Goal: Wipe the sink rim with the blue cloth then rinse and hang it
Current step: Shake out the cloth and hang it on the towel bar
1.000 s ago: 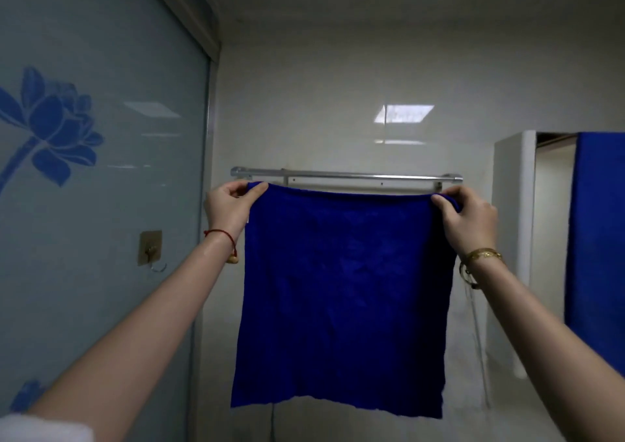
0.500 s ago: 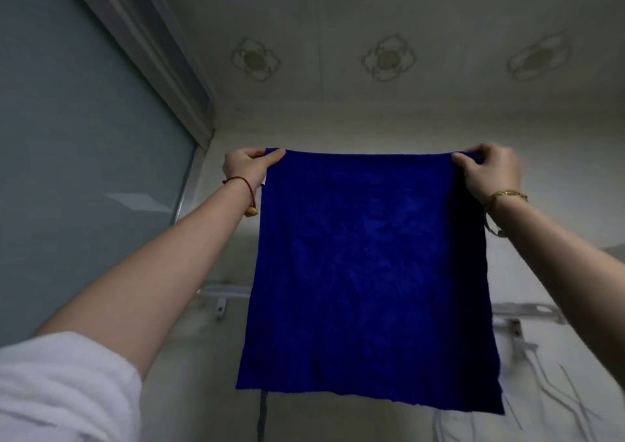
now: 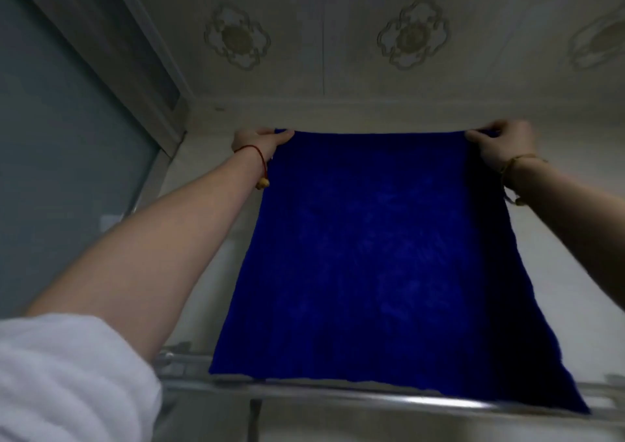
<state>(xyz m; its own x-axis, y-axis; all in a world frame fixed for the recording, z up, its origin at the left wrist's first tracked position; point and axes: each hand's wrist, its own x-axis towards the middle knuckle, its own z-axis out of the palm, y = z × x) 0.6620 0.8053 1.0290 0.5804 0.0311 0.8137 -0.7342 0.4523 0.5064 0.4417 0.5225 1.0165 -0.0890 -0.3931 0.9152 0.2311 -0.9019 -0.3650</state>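
Observation:
The blue cloth (image 3: 378, 255) hangs spread flat, held high near the ceiling. My left hand (image 3: 258, 140) pinches its top left corner and my right hand (image 3: 500, 143) pinches its top right corner. The cloth's bottom edge reaches down to the metal towel rail (image 3: 389, 399), which runs across the wall at the bottom of the view. Whether the hem touches the rail or hangs in front of it I cannot tell. The sink is out of view.
A frosted glass door (image 3: 61, 157) with a metal frame stands on the left. The ceiling (image 3: 338, 35) with flower patterns is close above my hands. A white sleeve (image 3: 67, 380) covers my left upper arm.
Both hands have lifted the cloth from rail height to well above the rail, toward the ceiling. The view has tilted upward, so the rail now sits at the bottom.

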